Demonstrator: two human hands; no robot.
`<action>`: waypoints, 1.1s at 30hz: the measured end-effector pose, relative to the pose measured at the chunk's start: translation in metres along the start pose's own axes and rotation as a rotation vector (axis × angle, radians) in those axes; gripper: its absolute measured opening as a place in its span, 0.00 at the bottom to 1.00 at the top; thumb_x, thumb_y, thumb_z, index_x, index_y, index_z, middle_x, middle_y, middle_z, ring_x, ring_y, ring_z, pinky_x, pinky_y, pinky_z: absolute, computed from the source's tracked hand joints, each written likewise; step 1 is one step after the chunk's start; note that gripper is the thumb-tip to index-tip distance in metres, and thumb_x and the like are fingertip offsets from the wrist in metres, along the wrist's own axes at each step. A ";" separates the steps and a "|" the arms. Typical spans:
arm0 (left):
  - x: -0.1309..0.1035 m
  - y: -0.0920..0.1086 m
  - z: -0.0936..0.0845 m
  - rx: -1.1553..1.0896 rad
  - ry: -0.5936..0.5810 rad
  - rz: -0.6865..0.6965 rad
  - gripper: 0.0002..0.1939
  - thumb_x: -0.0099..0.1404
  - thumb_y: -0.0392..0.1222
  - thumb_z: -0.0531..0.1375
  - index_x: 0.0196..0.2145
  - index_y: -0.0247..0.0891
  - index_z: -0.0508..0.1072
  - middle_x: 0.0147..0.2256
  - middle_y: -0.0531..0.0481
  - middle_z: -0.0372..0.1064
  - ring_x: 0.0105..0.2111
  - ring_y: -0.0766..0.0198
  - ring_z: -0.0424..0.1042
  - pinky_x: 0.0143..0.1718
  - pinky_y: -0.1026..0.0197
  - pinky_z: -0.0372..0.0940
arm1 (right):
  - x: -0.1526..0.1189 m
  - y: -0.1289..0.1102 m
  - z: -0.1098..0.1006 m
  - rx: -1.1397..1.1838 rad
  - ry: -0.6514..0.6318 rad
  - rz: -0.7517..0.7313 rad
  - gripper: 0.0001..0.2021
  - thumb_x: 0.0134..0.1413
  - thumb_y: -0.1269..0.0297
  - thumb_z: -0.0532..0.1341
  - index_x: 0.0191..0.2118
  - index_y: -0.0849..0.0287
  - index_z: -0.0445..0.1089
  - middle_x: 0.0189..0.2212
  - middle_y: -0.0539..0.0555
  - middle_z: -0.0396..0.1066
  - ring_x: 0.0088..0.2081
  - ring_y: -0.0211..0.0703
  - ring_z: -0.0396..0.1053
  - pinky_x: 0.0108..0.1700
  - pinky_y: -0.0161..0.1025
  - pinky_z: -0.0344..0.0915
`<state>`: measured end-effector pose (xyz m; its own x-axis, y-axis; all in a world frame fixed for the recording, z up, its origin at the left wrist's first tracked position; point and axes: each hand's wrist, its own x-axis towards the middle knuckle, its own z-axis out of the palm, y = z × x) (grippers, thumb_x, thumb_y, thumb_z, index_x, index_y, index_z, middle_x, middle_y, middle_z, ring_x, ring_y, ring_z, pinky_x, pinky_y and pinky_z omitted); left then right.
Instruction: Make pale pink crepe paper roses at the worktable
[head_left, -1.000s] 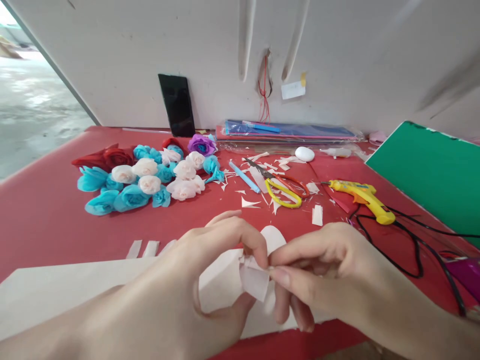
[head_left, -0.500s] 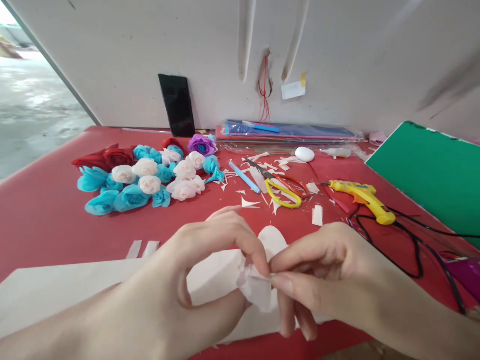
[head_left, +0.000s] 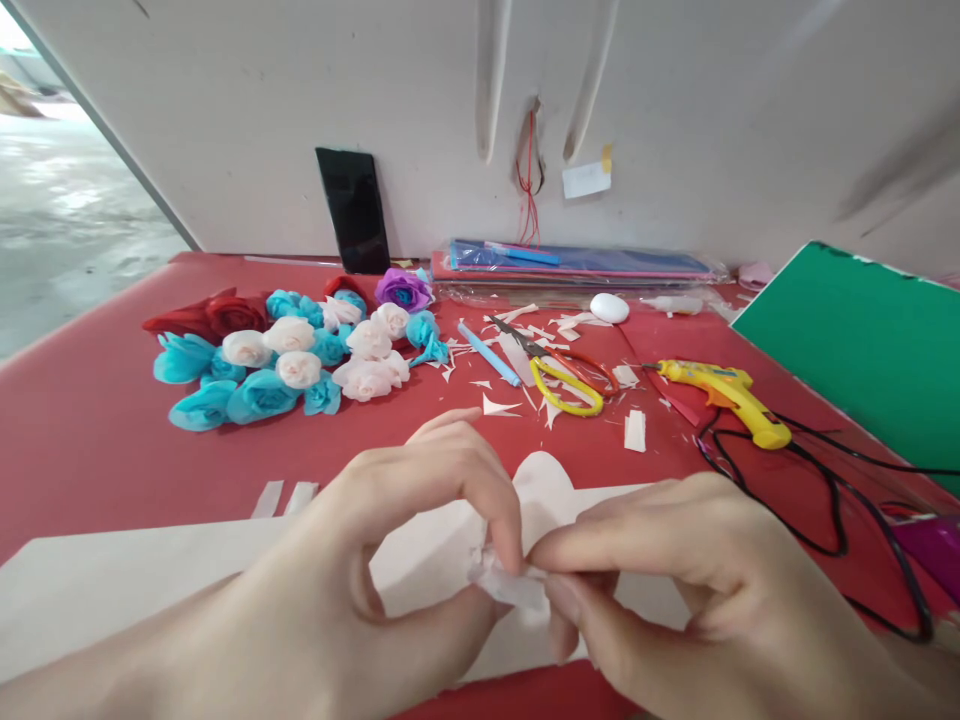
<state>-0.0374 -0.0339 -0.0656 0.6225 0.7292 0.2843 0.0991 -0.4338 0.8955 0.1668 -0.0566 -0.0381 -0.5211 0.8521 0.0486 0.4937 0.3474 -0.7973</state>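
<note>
Between my two hands is a small pale paper flower (head_left: 495, 575), thin and partly rolled. My left hand (head_left: 420, 540) pinches its left side between thumb and index finger. The fingertips of my right hand (head_left: 637, 580) are closed on its narrow right end. Fingers hide part of the flower. Beneath my hands lies a large sheet of white paper (head_left: 187, 560), and a rounded pale paper petal (head_left: 541, 475) rests at its far edge, just beyond the fingers.
Blue, red, purple and pale paper flowers (head_left: 262, 395) cluster at the left. Scissors (head_left: 566, 385), a light-blue pen (head_left: 489, 355) and paper scraps lie mid-table. A yellow glue gun (head_left: 724, 395) with black cord and a green board (head_left: 862, 360) are right. A phone (head_left: 352, 210) leans behind.
My right hand has turned over the flower, its back now more upward, and its fingers have shifted slightly left. The flower's loose lower part is now gathered closer between the fingers.
</note>
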 end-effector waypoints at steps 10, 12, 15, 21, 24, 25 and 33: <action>-0.001 0.001 -0.001 0.185 -0.014 0.119 0.14 0.58 0.25 0.55 0.32 0.45 0.64 0.26 0.62 0.65 0.30 0.69 0.69 0.46 0.60 0.63 | 0.000 0.002 -0.003 -0.056 0.035 -0.078 0.11 0.49 0.77 0.61 0.25 0.53 0.73 0.16 0.43 0.71 0.18 0.32 0.69 0.18 0.24 0.63; 0.000 0.003 0.000 0.204 -0.003 0.160 0.14 0.56 0.23 0.54 0.31 0.45 0.64 0.27 0.62 0.67 0.29 0.69 0.68 0.45 0.60 0.64 | 0.001 0.002 -0.006 0.002 -0.043 0.013 0.11 0.53 0.74 0.60 0.24 0.54 0.74 0.18 0.45 0.73 0.21 0.34 0.72 0.20 0.25 0.66; 0.003 0.005 0.000 0.230 0.012 0.201 0.15 0.55 0.22 0.54 0.30 0.44 0.65 0.27 0.61 0.69 0.28 0.70 0.68 0.42 0.61 0.65 | 0.000 0.007 -0.006 0.122 -0.130 0.166 0.09 0.57 0.70 0.58 0.30 0.56 0.76 0.22 0.46 0.76 0.25 0.34 0.74 0.27 0.26 0.70; 0.007 0.005 -0.002 0.278 0.006 0.230 0.13 0.57 0.24 0.55 0.30 0.43 0.68 0.29 0.60 0.69 0.28 0.71 0.70 0.47 0.60 0.64 | -0.002 0.013 -0.004 0.301 -0.156 0.271 0.07 0.56 0.68 0.60 0.32 0.55 0.76 0.24 0.44 0.75 0.26 0.30 0.71 0.29 0.23 0.68; 0.007 0.003 -0.003 0.313 0.021 0.238 0.11 0.60 0.26 0.57 0.30 0.43 0.69 0.31 0.60 0.67 0.28 0.73 0.70 0.51 0.61 0.62 | -0.001 0.010 -0.004 0.268 -0.113 0.212 0.08 0.56 0.70 0.59 0.31 0.55 0.77 0.23 0.43 0.75 0.25 0.29 0.71 0.28 0.21 0.67; 0.007 0.003 -0.004 0.318 0.028 0.235 0.11 0.61 0.26 0.58 0.30 0.44 0.70 0.31 0.60 0.67 0.28 0.73 0.70 0.50 0.62 0.62 | -0.001 0.008 -0.005 0.241 -0.092 0.191 0.08 0.56 0.70 0.59 0.32 0.54 0.77 0.23 0.43 0.75 0.24 0.29 0.71 0.28 0.21 0.67; 0.002 0.001 -0.001 0.206 0.074 0.198 0.10 0.62 0.28 0.60 0.30 0.43 0.70 0.29 0.61 0.68 0.29 0.73 0.70 0.45 0.66 0.64 | 0.003 -0.001 -0.001 -0.075 0.059 -0.034 0.10 0.52 0.76 0.59 0.27 0.57 0.75 0.19 0.45 0.73 0.20 0.29 0.69 0.25 0.23 0.66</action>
<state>-0.0364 -0.0322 -0.0642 0.5881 0.6530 0.4772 0.1414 -0.6639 0.7343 0.1653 -0.0545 -0.0367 -0.4979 0.8600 0.1122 0.5282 0.4033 -0.7472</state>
